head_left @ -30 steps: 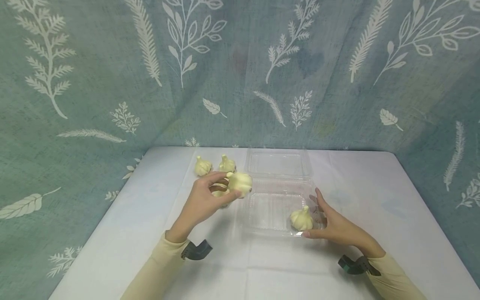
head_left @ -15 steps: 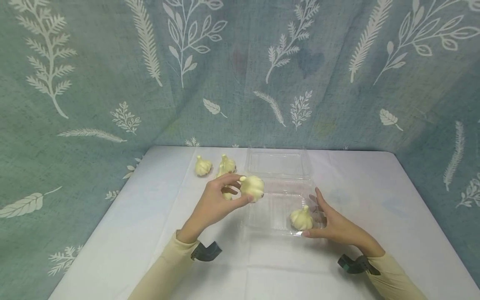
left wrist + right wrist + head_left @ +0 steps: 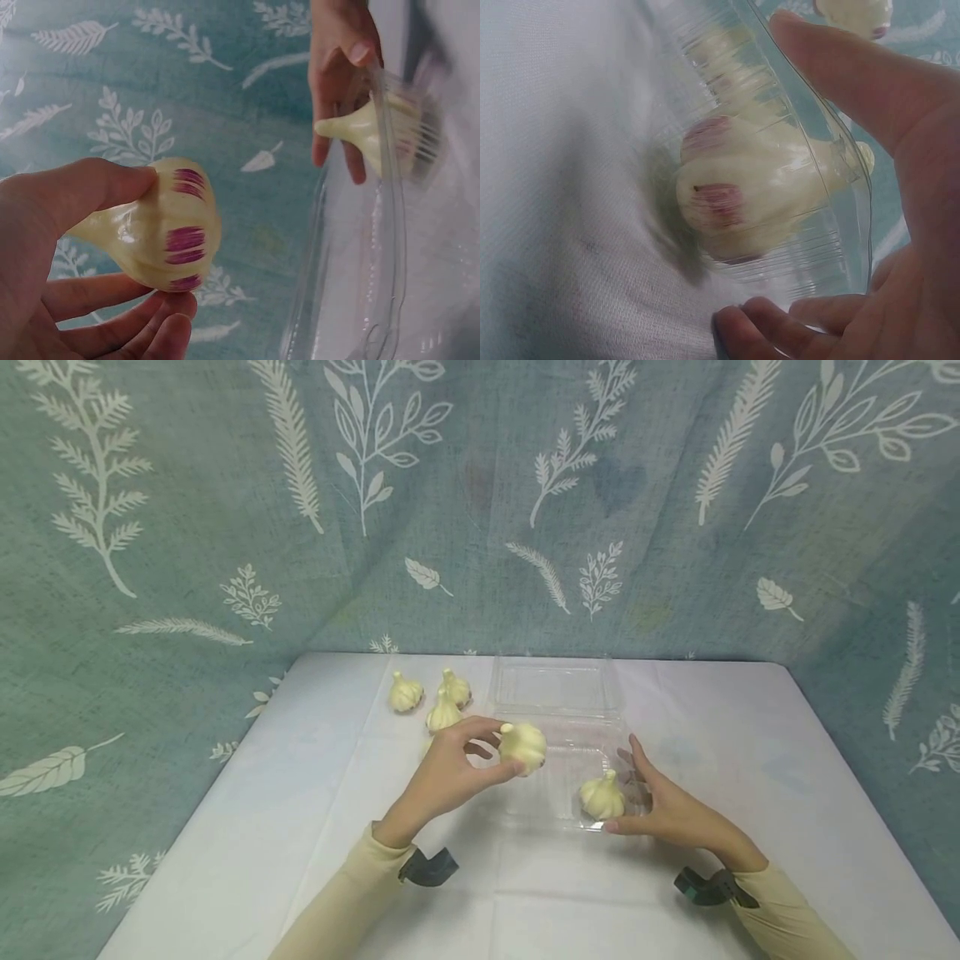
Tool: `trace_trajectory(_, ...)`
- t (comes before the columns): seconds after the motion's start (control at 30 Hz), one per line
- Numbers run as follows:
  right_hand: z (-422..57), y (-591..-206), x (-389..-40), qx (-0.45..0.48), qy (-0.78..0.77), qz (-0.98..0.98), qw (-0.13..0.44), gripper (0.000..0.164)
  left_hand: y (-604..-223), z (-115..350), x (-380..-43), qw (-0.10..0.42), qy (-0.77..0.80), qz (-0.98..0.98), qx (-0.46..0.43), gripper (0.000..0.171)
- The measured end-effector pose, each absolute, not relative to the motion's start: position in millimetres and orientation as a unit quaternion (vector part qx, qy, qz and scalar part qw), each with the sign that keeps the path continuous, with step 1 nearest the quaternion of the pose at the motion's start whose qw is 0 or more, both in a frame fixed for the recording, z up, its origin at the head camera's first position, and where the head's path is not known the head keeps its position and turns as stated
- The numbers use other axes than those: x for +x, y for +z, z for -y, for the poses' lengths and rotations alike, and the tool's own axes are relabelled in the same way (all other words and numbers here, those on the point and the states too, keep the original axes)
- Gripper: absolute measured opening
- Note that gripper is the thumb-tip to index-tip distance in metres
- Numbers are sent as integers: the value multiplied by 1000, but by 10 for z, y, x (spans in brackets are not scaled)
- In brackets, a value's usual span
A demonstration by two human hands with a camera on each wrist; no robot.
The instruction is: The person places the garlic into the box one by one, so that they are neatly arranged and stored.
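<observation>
A cream garlic bulb (image 3: pixel 522 748) with purple streaks is pinched between the thumb and fingers of my left hand (image 3: pixel 454 770), above the left part of the clear plastic container (image 3: pixel 525 820). In the left wrist view this bulb (image 3: pixel 172 229) lies on its side in the fingertips. My right hand (image 3: pixel 671 807) holds the container's near right corner, thumb on the front edge and fingers along the right side. Inside that corner sits another garlic bulb (image 3: pixel 602 796), neck up; through the clear wall in the right wrist view, the bulb (image 3: pixel 742 187) shows its purple streaks.
The container's clear lid (image 3: pixel 555 687) lies folded back behind it. To the left, on the white tabletop (image 3: pixel 247 827), are several more garlic bulbs, among them one at the far left (image 3: pixel 406 693); another is partly hidden behind my left hand. A patterned cloth (image 3: pixel 450 527) hangs behind.
My left hand has carried its garlic bulb right and slightly nearer, from beside the container to over its left part. The bulbs behind show more. My right hand stays at the corner.
</observation>
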State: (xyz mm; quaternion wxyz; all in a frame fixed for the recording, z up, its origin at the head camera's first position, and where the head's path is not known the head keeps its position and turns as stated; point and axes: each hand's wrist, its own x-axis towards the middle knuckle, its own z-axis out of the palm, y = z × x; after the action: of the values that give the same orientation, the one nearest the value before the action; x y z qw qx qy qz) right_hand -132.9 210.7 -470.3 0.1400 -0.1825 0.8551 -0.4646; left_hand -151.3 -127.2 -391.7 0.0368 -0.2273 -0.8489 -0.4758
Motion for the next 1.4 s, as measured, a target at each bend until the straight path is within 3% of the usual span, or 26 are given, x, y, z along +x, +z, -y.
trace_trajectory(1.4, -2112, -4715, -1334, -185, -472, -850, 141, 137, -4335, 953, -1584, -43, -439, 861, -255, 46)
